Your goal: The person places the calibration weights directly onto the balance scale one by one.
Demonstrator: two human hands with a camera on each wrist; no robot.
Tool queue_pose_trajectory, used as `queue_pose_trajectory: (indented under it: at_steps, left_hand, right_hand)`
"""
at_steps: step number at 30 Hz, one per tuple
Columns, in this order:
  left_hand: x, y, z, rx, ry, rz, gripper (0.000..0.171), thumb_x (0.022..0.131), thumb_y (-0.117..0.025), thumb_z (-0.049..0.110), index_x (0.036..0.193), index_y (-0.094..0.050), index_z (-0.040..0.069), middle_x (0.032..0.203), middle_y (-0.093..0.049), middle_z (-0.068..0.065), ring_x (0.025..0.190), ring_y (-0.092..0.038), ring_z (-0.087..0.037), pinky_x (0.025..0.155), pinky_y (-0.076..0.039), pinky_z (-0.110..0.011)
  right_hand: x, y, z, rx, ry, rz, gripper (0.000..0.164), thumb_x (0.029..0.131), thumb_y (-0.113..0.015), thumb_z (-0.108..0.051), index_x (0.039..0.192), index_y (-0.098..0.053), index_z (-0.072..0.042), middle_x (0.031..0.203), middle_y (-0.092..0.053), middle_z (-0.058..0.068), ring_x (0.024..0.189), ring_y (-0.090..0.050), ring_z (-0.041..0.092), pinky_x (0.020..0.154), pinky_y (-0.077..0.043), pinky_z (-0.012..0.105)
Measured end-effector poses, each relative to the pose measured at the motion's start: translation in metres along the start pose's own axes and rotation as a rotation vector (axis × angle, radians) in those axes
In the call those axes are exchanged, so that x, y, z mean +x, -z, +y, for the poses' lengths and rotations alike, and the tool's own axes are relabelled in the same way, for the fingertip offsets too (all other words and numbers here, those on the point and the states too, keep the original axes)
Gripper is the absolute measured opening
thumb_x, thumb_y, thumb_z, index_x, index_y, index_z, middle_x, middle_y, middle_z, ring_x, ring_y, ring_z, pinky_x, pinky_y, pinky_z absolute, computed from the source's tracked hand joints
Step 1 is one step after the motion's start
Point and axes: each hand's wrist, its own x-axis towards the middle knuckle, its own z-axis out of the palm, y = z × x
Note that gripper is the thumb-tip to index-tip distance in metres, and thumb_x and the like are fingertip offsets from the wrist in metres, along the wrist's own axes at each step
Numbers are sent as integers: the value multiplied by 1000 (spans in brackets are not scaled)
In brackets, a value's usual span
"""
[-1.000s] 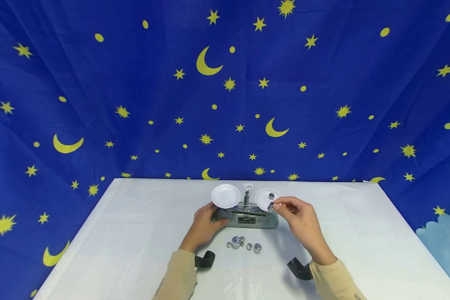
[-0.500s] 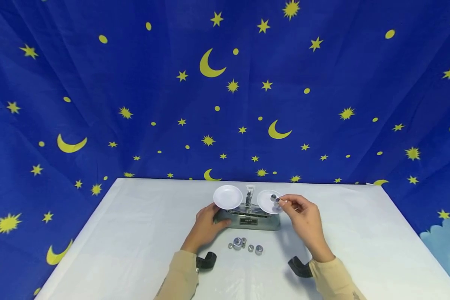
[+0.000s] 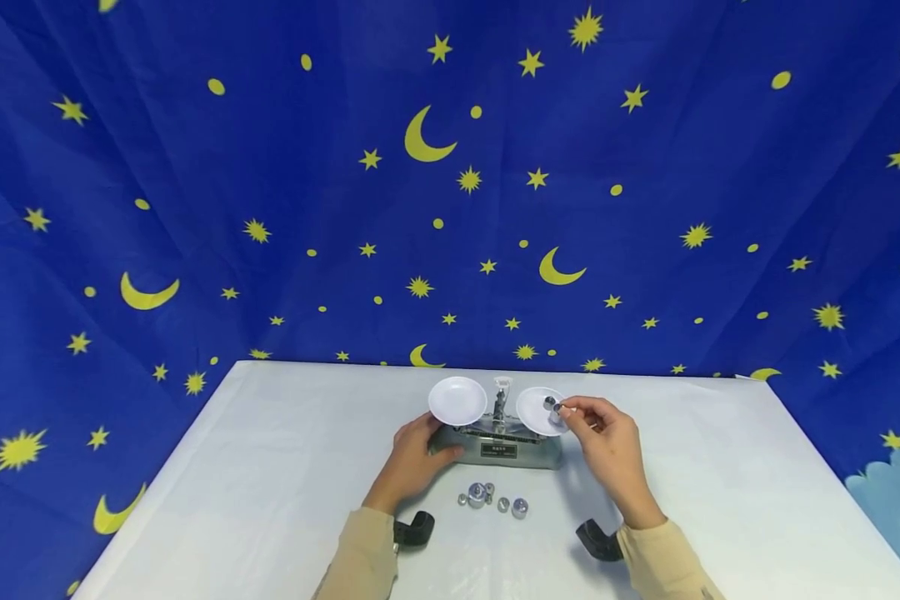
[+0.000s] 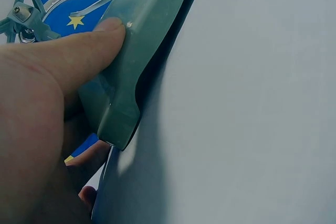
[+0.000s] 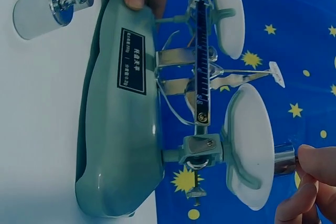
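A green balance scale (image 3: 528,457) stands on the table with two white pans. My left hand (image 3: 411,460) grips the left end of its base. In the left wrist view the thumb (image 4: 100,43) presses the front face, while other fingers reach behind the end. At the right pan (image 3: 531,408), my right hand (image 3: 613,448) pinches a small metal weight (image 3: 558,412) between thumb and fingertips. The right wrist view has this weight (image 5: 284,161) with its base at the pan's surface. Another metal weight (image 3: 549,402) sits beside it. The left pan (image 3: 457,401) carries nothing visible.
Several metal weights (image 3: 477,496) of different sizes stand in a loose row on the white table (image 3: 285,492), in front of the scale. A blue curtain (image 3: 307,167) with yellow moons and stars hangs behind. Black wrist mounts (image 3: 598,540) stick out at both sleeves.
My right hand has carried the pinched weight from the right pan's near edge farther back and right, beside the other weight. My left hand keeps its grip on the base.
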Motion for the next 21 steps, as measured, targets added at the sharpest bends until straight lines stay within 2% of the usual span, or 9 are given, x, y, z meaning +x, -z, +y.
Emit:
queue_pose_trajectory:
  at_steps: [21]
  left_hand:
    - [-1, -2, -2, 0, -7, 2, 62, 89, -75, 32, 141, -56, 2, 146, -54, -16, 139, -45, -34, 115, -24, -60]
  right_hand:
    - [-3, -5, 3, -36, 19, 18, 11, 91, -73, -8, 101, -76, -4, 85, -67, 7, 73, -56, 12, 59, -44, 20]
